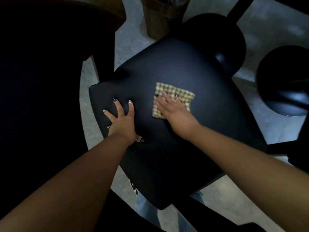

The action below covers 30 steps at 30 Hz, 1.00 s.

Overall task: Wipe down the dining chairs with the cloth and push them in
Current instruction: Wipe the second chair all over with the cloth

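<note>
A black padded chair seat fills the middle of the view, seen from above. A checked beige cloth lies flat near the seat's centre. My right hand presses on the cloth with straight fingers and covers its near half. My left hand rests flat on the seat near its left edge, fingers spread, apart from the cloth.
A dark wooden table looms at the left. A wooden bin stands on the pale floor behind the chair. Two round black bases sit at the right, with black metal legs nearby.
</note>
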Motion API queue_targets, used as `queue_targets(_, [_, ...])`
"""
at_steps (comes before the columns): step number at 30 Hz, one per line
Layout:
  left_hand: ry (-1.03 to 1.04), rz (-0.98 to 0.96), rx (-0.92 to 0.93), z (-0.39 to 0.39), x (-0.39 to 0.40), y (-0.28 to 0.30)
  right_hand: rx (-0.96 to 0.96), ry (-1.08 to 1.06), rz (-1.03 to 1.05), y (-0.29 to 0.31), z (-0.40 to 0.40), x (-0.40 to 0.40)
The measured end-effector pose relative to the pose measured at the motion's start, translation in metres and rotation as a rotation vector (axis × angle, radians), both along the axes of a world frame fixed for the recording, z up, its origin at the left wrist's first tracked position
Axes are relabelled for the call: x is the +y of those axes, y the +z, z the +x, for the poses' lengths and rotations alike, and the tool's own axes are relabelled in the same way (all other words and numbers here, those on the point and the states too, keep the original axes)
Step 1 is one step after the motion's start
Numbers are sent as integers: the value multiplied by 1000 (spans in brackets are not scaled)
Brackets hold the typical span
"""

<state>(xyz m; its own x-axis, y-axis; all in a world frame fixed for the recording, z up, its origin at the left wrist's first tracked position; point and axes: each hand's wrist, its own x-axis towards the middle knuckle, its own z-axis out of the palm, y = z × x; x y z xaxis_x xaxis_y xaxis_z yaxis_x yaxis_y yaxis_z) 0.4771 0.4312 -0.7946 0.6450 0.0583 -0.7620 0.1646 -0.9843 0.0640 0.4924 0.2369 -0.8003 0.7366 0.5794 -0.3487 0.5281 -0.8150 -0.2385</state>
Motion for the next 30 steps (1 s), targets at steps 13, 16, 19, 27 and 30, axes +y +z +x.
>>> queue_targets(13, [-37,23,-48,-1,6,-3,80,-153,-14,-6,-195,-115])
queue_targets(16, [0,9,-38,-1,4,2,146,-125,-71,-14,-213,-125])
queue_targets(19, [22,10,-39,-2,3,3,116,-305,215,-6,-202,-122])
queue_targets(27, [51,10,-9,-1,0,3,-62,-570,664,29,21,26])
queue_targets(30, [40,27,3,0,-1,1,27,-375,361,21,92,101])
